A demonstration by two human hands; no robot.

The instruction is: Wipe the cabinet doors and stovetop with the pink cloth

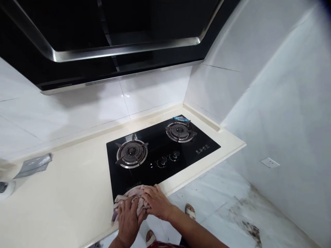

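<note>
A crumpled pinkish cloth point(136, 193) lies bunched at the front left corner of the black gas stove point(152, 175), partly over the counter edge. My left hand point(127, 218) grips it from the near left side, fingers curled over the folds. On its right side my right hand point(156, 201) holds the same cloth, with fingers bent around it. Part of the cloth is hidden under both hands. Beyond them are the left burner point(131, 153), the right burner point(180, 131) and two control knobs point(169, 158).
A black range hood point(124, 51) hangs low above the stove. On the cream counter point(69, 193), a grey plastic packet point(34, 166) lies at the left, near a white round object point(7, 189). A wall point(279, 103) with a socket point(270, 162) stands at the right.
</note>
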